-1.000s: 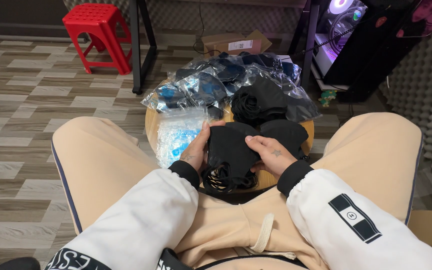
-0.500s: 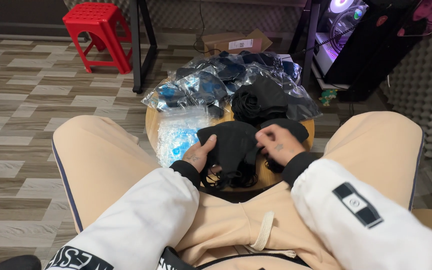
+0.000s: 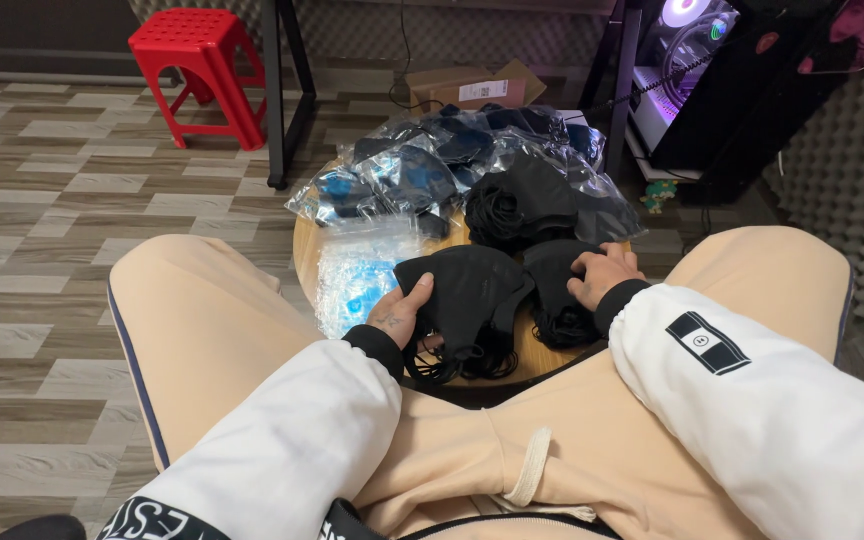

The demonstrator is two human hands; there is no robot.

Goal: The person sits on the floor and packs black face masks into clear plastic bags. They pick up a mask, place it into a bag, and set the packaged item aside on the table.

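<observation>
So here's the setup: small round wooden table [image 3: 304, 262] sitting between the person's knees, and it's pretty much buried in black face masks.

Left hand [image 3: 399, 312] is grasping a black mask [image 3: 467, 290] at its left side, thumb on top and fingers curled under, near the table's near edge. The mask lies spread out with its ear loops bunched in a tangle underneath, hanging toward the near edge.

Right hand [image 3: 604, 275] is palm down, fingers spread and pressing on a second black mask [image 3: 550, 272] just to the right of the first one. It's resting on it rather than closed around it, so I'd call that hand open and touching. The two masks touch or overlap slightly in the middle; can't tell which.

Behind them, toward the far edge, there's a loose heap of black masks [image 3: 517, 200], and a pile of clear plastic bags [image 3: 412, 170] with dark stuff inside spills over the far-left edge. A crumpled clear wrapper with blue print [image 3: 357, 275] lies on the left edge, just beside the left hand.

Off the table: red plastic stool [image 3: 197, 70] on the floor far left, a cardboard box [image 3: 472, 90] behind the table, and a lit-up computer case [image 3: 682, 60] at far right.
</observation>
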